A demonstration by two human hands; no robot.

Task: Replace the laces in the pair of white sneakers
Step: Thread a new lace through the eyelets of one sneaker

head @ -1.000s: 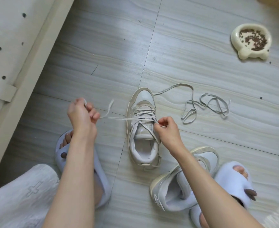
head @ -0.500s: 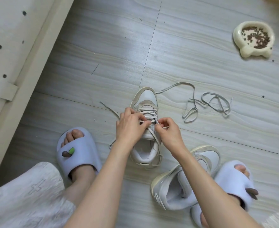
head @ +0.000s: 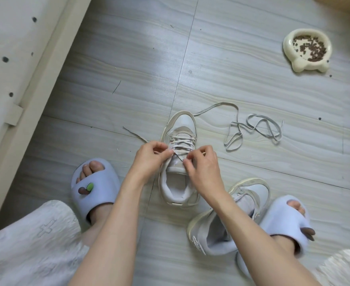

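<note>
The upright white leather sneaker (head: 180, 162) stood mid-floor, laced about halfway. The left hand (head: 149, 159) and right hand (head: 201, 164) each pinched its flat beige lace (head: 182, 144). Upper eyelets remained; the near-right second sneaker (head: 227, 219) appeared unlaced.

You get no readable text anywhere here. The only candidate is a small embossed mark on the heel side of the second sneaker (head: 215, 236), the one lying on its side by your right foot, and it is too blurred to make out. The fabric over your left knee (head: 31, 242) carries a woven cross-shaped motif, a pattern rather than lettering.
</note>
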